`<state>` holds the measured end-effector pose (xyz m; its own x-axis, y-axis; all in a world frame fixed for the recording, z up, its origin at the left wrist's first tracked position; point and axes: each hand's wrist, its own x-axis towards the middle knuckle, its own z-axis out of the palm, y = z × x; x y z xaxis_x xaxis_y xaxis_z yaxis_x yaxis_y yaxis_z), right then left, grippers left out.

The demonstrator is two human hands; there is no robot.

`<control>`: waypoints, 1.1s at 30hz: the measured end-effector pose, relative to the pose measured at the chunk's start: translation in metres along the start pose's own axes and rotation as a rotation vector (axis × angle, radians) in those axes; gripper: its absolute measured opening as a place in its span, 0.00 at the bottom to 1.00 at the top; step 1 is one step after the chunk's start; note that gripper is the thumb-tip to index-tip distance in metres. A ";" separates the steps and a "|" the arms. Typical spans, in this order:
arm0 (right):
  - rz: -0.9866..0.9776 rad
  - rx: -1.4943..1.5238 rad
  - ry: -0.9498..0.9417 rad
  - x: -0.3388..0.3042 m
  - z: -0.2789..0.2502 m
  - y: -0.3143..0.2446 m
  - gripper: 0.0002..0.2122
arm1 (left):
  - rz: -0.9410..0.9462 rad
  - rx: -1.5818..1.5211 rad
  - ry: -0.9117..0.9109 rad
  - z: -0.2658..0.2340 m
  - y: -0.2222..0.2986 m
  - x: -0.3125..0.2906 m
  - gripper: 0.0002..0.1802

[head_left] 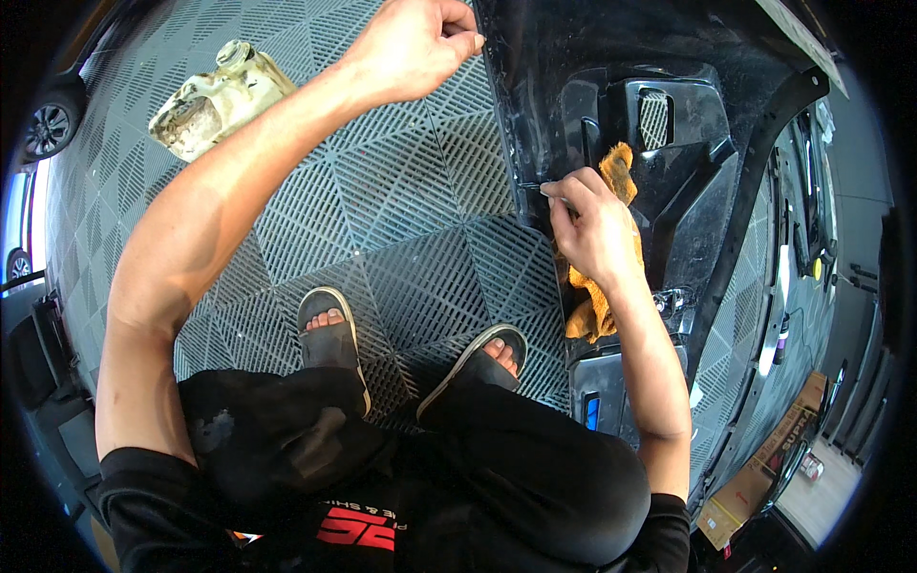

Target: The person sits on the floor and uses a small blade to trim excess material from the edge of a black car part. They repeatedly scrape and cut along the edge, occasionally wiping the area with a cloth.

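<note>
A large glossy black car panel (564, 91) with moulded ribs and a slotted opening lies to my right. At its left edge near the top, my left hand (415, 48) is closed, with thumb and fingertips together; what they grip is too small to name. My right hand (597, 224) is pinched at the same edge lower down, and a tiny thing at its fingertips cannot be made out. Beneath and beside my right hand, a crumpled orange cloth (594, 310) with dark stains rests on the panel. Whether my other right fingers touch the cloth is hidden.
A cut-open, dirty whitish plastic jug (224, 100) lies on the grey grated floor tiles (382, 181), left of my left forearm. My sandalled feet stand between the jug and panel. A flattened cardboard box (759, 468) lies at the lower right. Car wheels (50, 129) show at the far left.
</note>
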<state>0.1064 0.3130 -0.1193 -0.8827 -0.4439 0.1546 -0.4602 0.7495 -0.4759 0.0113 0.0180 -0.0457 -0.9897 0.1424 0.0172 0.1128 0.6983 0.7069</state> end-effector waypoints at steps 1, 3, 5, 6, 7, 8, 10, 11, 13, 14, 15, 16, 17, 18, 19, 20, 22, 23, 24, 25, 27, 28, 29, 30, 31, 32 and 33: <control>-0.004 -0.007 0.000 -0.001 0.001 0.000 0.06 | 0.004 0.002 0.005 0.000 -0.001 -0.001 0.13; -0.004 -0.011 -0.014 -0.007 0.001 0.002 0.06 | 0.026 -0.008 0.007 -0.001 0.002 -0.003 0.13; 0.006 -0.005 -0.039 -0.015 0.002 0.005 0.06 | 0.064 -0.033 0.001 -0.004 0.010 -0.008 0.13; 0.010 -0.003 -0.046 -0.018 0.002 0.006 0.06 | 0.066 -0.032 0.005 -0.004 0.010 -0.008 0.13; 0.014 -0.001 -0.052 -0.022 0.002 0.007 0.06 | 0.069 -0.032 0.009 -0.004 0.010 -0.008 0.13; 0.018 0.000 -0.057 -0.023 0.002 0.007 0.06 | 0.073 -0.031 0.013 -0.003 0.011 -0.007 0.13; 0.040 0.057 -0.053 -0.015 -0.006 0.000 0.07 | 0.065 -0.039 0.013 -0.004 0.009 -0.007 0.13; 0.050 0.086 -0.050 -0.010 -0.007 -0.002 0.07 | 0.062 -0.043 0.014 -0.005 0.007 -0.007 0.14; 0.044 0.091 -0.010 -0.004 -0.009 -0.002 0.07 | 0.019 -0.033 0.015 0.000 0.004 0.000 0.14; 0.039 0.094 0.010 -0.001 -0.009 -0.002 0.07 | -0.003 -0.028 0.017 0.001 0.001 0.002 0.14; 0.035 0.101 0.001 0.000 -0.007 0.001 0.07 | 0.006 -0.006 0.014 0.001 0.001 0.002 0.14; 0.044 0.092 -0.010 0.000 -0.007 0.001 0.07 | 0.029 -0.012 0.024 0.002 0.001 0.002 0.14; 0.052 0.082 -0.022 -0.002 -0.008 0.001 0.07 | 0.051 -0.019 0.033 0.003 0.000 0.002 0.13; 0.061 0.075 -0.036 -0.004 -0.008 0.001 0.07 | 0.070 -0.025 0.041 0.004 0.002 0.000 0.13; 0.065 0.082 -0.048 -0.007 -0.006 0.002 0.07 | 0.055 -0.019 0.034 0.003 0.004 -0.001 0.13; 0.070 0.089 -0.060 -0.011 -0.003 0.004 0.07 | 0.040 -0.013 0.025 0.002 0.006 -0.001 0.13; 0.063 0.095 -0.070 -0.017 0.000 0.007 0.07 | 0.037 -0.002 0.025 0.000 0.006 -0.001 0.13; 0.055 0.097 -0.072 -0.020 0.000 0.009 0.07 | 0.047 0.004 0.030 0.001 0.002 0.000 0.13; 0.048 0.099 -0.072 -0.023 0.001 0.011 0.07 | 0.058 0.010 0.032 0.001 0.002 0.001 0.13; 0.046 0.104 -0.079 -0.025 0.001 0.012 0.07 | 0.045 0.015 0.031 0.002 0.001 0.001 0.13; 0.042 0.113 -0.091 -0.028 0.000 0.014 0.06 | 0.023 0.024 0.029 0.002 0.001 0.002 0.14; 0.030 0.102 -0.101 -0.027 -0.002 0.014 0.06 | 0.033 0.020 0.030 0.002 0.000 0.003 0.14; 0.018 0.090 -0.112 -0.025 -0.005 0.014 0.06 | 0.043 0.015 0.031 0.003 -0.002 0.002 0.14; 0.002 0.083 -0.122 -0.022 -0.007 0.014 0.07 | 0.051 0.016 0.034 0.001 0.000 0.001 0.14; 0.008 0.095 -0.121 -0.019 -0.009 0.013 0.07 | 0.069 0.014 0.041 0.000 0.003 -0.001 0.14; 0.015 0.108 -0.121 -0.015 -0.011 0.013 0.07 | 0.087 0.011 0.048 -0.002 0.005 -0.003 0.14; 0.024 0.116 -0.123 -0.014 -0.013 0.012 0.07 | 0.105 0.004 0.053 -0.003 0.008 -0.006 0.14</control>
<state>0.1123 0.3347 -0.1163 -0.8717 -0.4885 0.0383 -0.4186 0.7019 -0.5763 0.0180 0.0203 -0.0379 -0.9756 0.1779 0.1286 0.2166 0.6843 0.6963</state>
